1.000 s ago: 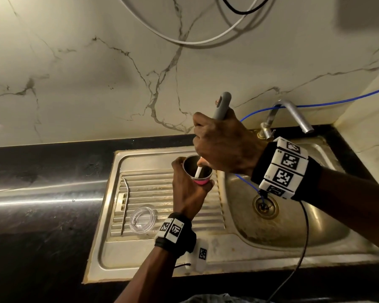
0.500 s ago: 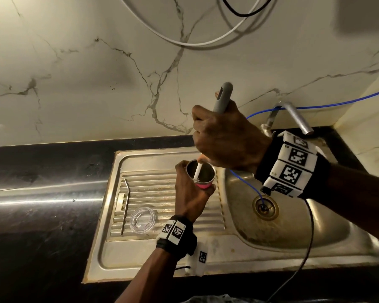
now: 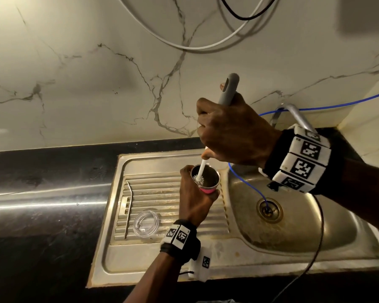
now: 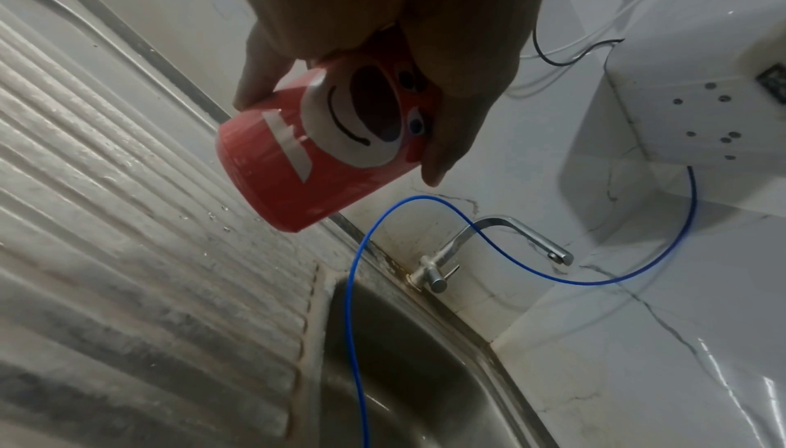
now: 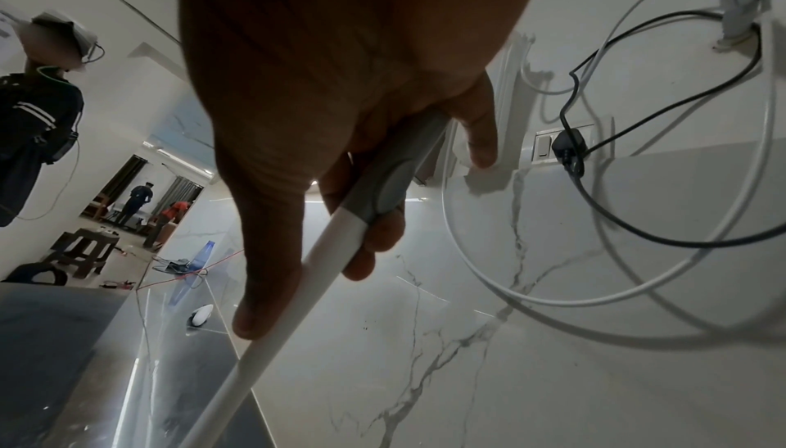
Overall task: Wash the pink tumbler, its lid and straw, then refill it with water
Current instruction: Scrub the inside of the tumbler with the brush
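My left hand [image 3: 195, 197] grips the pink tumbler [image 3: 208, 189], tilted above the sink's ribbed drainboard [image 3: 162, 197]; the left wrist view shows its cartoon face print [image 4: 323, 159]. My right hand [image 3: 230, 132] grips the grey handle of a bottle brush [image 3: 228, 89], whose white shaft [image 5: 298, 287] runs down into the tumbler's mouth. The white bristle head [image 3: 199, 179] shows just inside the rim. The clear lid [image 3: 145, 224] lies flat on the drainboard, and the bent metal straw [image 3: 129, 211] lies left of it.
The sink basin [image 3: 293, 226] with its drain [image 3: 268, 209] is to the right. A steel tap [image 3: 293, 115] stands behind it, dry. A thin blue tube [image 3: 245, 182] runs into the drain. Black counter [image 3: 42, 193] lies left; cables hang on the marble wall.
My right hand has risen, drawing the brush upward so the bristle head now shows at the tumbler's rim. My left hand still holds the tumbler in about the same place.
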{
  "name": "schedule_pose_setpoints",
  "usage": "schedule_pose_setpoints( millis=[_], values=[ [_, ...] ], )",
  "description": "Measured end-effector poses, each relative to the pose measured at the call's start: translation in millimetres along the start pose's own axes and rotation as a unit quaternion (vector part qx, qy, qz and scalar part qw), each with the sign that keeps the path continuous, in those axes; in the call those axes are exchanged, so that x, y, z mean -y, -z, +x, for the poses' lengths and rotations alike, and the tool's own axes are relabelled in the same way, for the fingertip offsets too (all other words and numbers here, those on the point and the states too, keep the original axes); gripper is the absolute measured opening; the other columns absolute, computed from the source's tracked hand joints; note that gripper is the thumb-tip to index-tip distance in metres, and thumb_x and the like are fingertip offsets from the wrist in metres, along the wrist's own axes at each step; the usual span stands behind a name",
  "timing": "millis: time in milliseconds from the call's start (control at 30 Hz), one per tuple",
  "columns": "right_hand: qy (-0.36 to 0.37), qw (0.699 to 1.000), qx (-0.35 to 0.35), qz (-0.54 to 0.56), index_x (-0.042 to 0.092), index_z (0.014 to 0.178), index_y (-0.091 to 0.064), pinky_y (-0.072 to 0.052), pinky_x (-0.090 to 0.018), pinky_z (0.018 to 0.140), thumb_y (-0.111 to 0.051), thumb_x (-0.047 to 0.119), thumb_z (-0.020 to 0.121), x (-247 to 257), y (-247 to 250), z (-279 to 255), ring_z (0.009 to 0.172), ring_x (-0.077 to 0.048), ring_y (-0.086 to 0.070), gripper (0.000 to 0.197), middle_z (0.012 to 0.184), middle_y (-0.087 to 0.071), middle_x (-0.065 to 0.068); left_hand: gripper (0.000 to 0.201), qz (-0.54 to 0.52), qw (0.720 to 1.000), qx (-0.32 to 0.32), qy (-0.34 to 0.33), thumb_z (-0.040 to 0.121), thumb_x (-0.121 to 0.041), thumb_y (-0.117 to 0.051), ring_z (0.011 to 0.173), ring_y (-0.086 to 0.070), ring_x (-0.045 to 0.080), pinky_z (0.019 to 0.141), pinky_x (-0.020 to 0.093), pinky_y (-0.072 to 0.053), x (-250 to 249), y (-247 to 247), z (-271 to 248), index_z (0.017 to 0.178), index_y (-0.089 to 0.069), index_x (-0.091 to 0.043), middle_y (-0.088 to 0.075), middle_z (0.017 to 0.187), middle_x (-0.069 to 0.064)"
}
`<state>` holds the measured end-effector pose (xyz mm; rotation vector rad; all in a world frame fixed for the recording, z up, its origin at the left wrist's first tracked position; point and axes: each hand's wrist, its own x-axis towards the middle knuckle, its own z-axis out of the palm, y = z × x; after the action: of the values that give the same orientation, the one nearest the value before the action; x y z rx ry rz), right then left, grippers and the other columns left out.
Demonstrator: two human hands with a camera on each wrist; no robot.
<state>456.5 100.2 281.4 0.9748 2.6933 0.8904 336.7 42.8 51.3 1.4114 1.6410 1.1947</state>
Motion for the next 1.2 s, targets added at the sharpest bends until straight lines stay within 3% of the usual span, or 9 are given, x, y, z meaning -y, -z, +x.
schedule_pose_setpoints(
  millis=[200,300,367,433,467,567,700,1067,1200],
  values=[
    [-0.013,1.000,0.000,0.016,0.008,0.082,-0.063,-0.049,-0.053,0.083,-0.070,0.053,0.090,-2,5,1,0.104,-0.029,-0.053,0.047,0.078,-0.053,-0.006,0.087,-0.011,1.000,0.003,0.006,0.069,-0.015,-0.098,0.108,-0.063,-0.001,0.085,0.007,-0.048,-5,1,1,0.130,-0.038,-0.031,-0.062,0.122,-0.010],
    [-0.001,0.998,0.052,0.029,0.002,0.086,-0.060,-0.048,-0.055,0.084,-0.044,0.018,0.101,9,3,3,0.107,-0.035,-0.051,0.028,0.084,-0.058,-0.013,0.090,-0.020,1.000,0.009,0.007,0.068,-0.015,-0.098,0.108,-0.064,-0.004,0.083,0.005,-0.048,-11,-2,1,0.133,-0.037,-0.030,-0.064,0.124,-0.011],
    [0.018,0.996,0.079,0.031,-0.001,0.086,-0.056,-0.049,-0.057,0.086,-0.024,-0.001,0.094,11,-4,5,0.107,-0.039,-0.050,0.033,0.089,-0.060,-0.020,0.091,-0.025,1.000,0.014,0.006,0.068,-0.014,-0.097,0.110,-0.064,-0.002,0.083,0.005,-0.049,-14,-3,1,0.134,-0.037,-0.031,-0.064,0.126,-0.010],
    [0.011,0.997,0.078,0.002,0.001,0.087,-0.062,-0.051,-0.055,0.082,-0.056,0.014,0.097,12,-4,5,0.106,-0.035,-0.054,0.017,0.088,-0.064,-0.017,0.091,-0.023,1.000,0.017,0.005,0.069,-0.014,-0.097,0.110,-0.064,0.000,0.083,0.004,-0.048,-13,-3,-1,0.134,-0.036,-0.032,-0.063,0.126,-0.009],
    [0.004,0.998,0.068,0.004,0.003,0.087,-0.065,-0.052,-0.054,0.080,-0.069,0.028,0.094,10,-5,4,0.105,-0.033,-0.056,0.026,0.086,-0.065,-0.013,0.091,-0.020,1.000,0.021,0.006,0.069,-0.014,-0.097,0.110,-0.064,0.000,0.083,0.004,-0.048,-11,-3,-1,0.133,-0.036,-0.033,-0.063,0.126,-0.009],
    [-0.011,1.000,0.027,0.006,0.007,0.088,-0.066,-0.051,-0.053,0.082,-0.070,0.053,0.090,-2,0,1,0.107,-0.029,-0.053,0.047,0.085,-0.061,-0.008,0.089,-0.015,1.000,0.021,0.015,0.069,-0.015,-0.098,0.108,-0.064,0.000,0.083,0.005,-0.048,-3,-2,-3,0.130,-0.035,-0.035,-0.062,0.122,-0.009],
    [-0.012,1.000,-0.013,0.017,0.003,0.086,-0.064,-0.051,-0.060,0.088,-0.069,0.054,0.091,-16,5,2,0.105,-0.032,-0.056,0.052,0.083,-0.061,-0.011,0.089,-0.015,0.999,0.025,0.023,0.069,-0.015,-0.098,0.105,-0.065,0.001,0.083,0.005,-0.049,0,-2,-4,0.129,-0.035,-0.034,-0.063,0.117,-0.011],
    [-0.008,1.000,0.008,0.012,0.007,0.085,-0.069,-0.052,-0.056,0.085,-0.073,0.054,0.088,2,-6,6,0.106,-0.029,-0.056,0.047,0.080,-0.063,-0.007,0.087,-0.019,0.999,0.036,0.013,0.069,-0.014,-0.099,0.105,-0.064,0.000,0.081,0.004,-0.048,-14,-1,-7,0.129,-0.038,-0.028,-0.064,0.120,-0.006],
    [0.003,1.000,0.021,0.022,0.010,0.078,-0.069,-0.051,-0.056,0.082,-0.076,0.037,0.086,14,-17,6,0.102,-0.029,-0.056,0.029,0.076,-0.064,-0.006,0.086,-0.026,0.999,0.044,-0.010,0.070,-0.010,-0.096,0.103,-0.064,-0.010,0.078,0.006,-0.049,-22,-2,-8,0.128,-0.038,-0.034,-0.064,0.118,-0.016]
  ],
)
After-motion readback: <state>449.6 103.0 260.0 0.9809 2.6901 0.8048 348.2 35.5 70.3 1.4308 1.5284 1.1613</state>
